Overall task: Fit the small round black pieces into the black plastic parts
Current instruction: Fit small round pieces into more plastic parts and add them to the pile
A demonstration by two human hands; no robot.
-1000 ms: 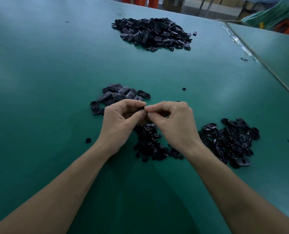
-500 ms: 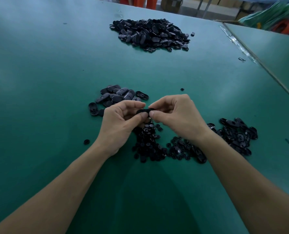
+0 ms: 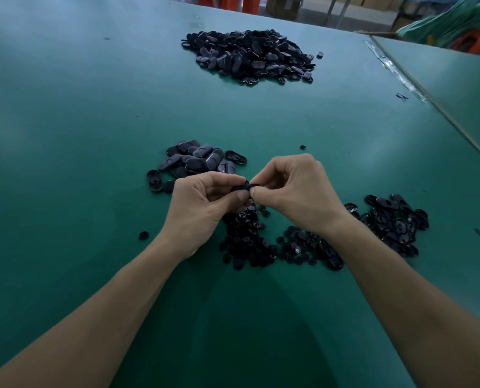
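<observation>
Head view: left hand [image 3: 202, 208] and right hand [image 3: 297, 191] both pinch one black plastic part [image 3: 241, 188] between thumb and forefinger tips, directly above the pile of small round pieces [image 3: 250, 236]. Whether a round piece is seated cannot be told. Uneven pressure could pop it loose into the pile.

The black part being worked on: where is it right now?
Head view, centre: the black part is pinched between the left hand and right hand, above the heap of small round pieces.
</observation>
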